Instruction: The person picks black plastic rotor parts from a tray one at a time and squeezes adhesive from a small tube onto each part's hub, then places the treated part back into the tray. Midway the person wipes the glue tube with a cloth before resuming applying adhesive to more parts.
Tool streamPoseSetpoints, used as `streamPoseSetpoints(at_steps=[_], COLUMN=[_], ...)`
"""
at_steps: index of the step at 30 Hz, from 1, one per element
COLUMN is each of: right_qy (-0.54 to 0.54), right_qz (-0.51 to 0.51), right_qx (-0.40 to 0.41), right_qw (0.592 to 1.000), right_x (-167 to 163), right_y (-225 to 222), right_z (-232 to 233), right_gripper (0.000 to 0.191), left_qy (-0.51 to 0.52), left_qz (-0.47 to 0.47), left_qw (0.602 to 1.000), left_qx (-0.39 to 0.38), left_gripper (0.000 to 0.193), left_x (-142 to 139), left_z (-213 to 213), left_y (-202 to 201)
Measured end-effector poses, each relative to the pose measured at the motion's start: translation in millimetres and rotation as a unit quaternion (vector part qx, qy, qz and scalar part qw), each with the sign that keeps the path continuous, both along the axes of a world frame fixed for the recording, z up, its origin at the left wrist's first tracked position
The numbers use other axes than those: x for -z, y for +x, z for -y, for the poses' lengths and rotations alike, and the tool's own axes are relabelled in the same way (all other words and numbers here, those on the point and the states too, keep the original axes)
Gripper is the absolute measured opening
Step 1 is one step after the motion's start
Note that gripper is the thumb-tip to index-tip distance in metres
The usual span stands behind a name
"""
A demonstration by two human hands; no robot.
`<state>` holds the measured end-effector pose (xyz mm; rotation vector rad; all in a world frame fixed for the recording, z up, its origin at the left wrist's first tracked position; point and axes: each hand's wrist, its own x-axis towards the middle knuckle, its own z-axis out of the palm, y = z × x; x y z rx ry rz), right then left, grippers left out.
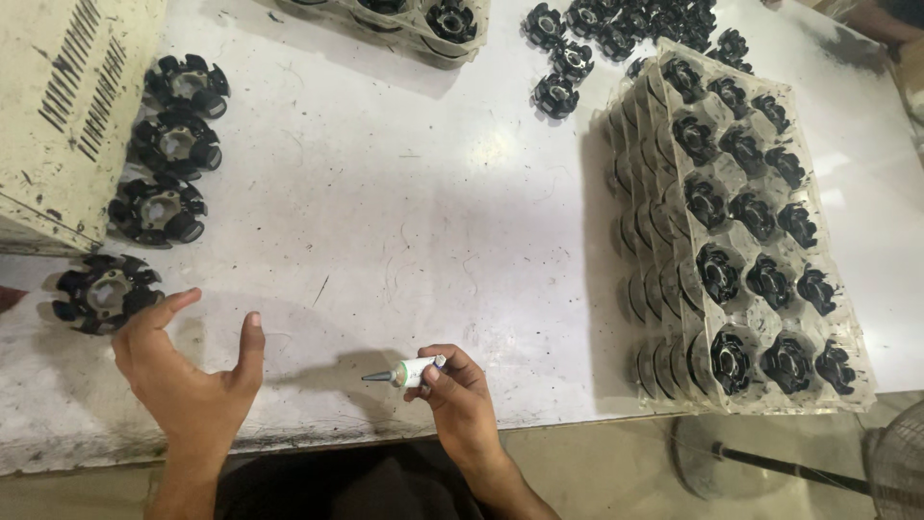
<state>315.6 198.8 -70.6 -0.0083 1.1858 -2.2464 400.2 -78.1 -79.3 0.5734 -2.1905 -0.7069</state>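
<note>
- White worktable [404, 193], scuffed and stained, fills the view; the person sits at its near edge.
- Cream metal box with vent slots [58, 106] sits at the far left of the table.
- Stack of clear moulded trays [664, 241] at right, top tray holding rows of black toothed parts in its pockets; a second tray [404, 24] is cut off by the top edge.
- Loose heap of the same black parts [616, 34] lies at top centre, beside the stack.
- Four black toothed rings lie in a loose line down the left side; the nearest ring [104, 292] lies just beyond the left fingertips.
- Left hand [188, 371] is spread wide open, palm turned inward, holding nothing, index finger pointing toward that nearest ring but apart from it.
- Right hand [457, 390] is closed around a small white tube with a tapered grey nozzle [404, 373], nozzle pointing left, low over bare table.
- Judged step: tube readied, left hand reaching for a ring. The next move calls for closing on the ring's rim and bringing it under the nozzle, kept steady.
</note>
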Motion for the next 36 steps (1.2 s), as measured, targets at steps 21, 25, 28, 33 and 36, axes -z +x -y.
streamPoseSetpoints(at_steps=[21, 25, 28, 33, 36], right_qy=[0.016, 0.017, 0.013, 0.006, 0.006], right_qz=[0.004, 0.0, 0.001, 0.008, 0.004], right_qx=[0.002, -0.002, 0.001, 0.005, 0.009], right_qw=[1.0, 1.0, 1.0, 1.0, 1.0], right_x=[2, 2, 2, 3, 3], right_y=[1, 2, 2, 4, 4], right_z=[2, 2, 2, 1, 1], right_gripper=[0.016, 0.016, 0.017, 0.016, 0.016], left_qy=[0.032, 0.041, 0.036, 0.043, 0.048], left_qz=[0.014, 0.016, 0.017, 0.028, 0.032], left_qw=[0.999, 0.998, 0.998, 0.998, 0.997], left_qx=[0.042, 0.044, 0.043, 0.04, 0.047], left_gripper=[0.045, 0.044, 0.041, 0.042, 0.04], left_x=[-9, -10, -9, -8, -9], left_z=[-14, -15, -16, -18, -18], left_y=[-13, -13, -12, -11, -11])
